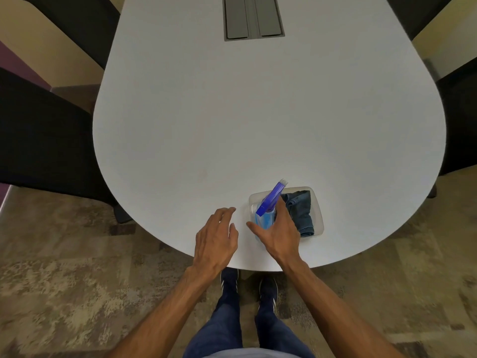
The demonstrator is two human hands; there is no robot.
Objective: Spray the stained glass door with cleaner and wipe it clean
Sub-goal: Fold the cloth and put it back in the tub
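Note:
A spray bottle (pixel 268 202) with a purple-blue trigger head and blue liquid stands in a clear plastic tray (pixel 318 210) near the table's front edge. A folded dark blue cloth (pixel 300 211) lies in the same tray, to the right of the bottle. My right hand (pixel 278 233) is spread over the bottle's body, thumb out to the left; I cannot see whether the fingers grip it. My left hand (pixel 216 236) hovers over the table just left of the tray, fingers apart and holding nothing. No glass door is in view.
The white oval table (pixel 232 112) has a grey cable hatch (pixel 253 18) at its far middle. Black chairs (pixel 44 140) stand along both sides. Patterned carpet and my shoes lie below the table's near edge.

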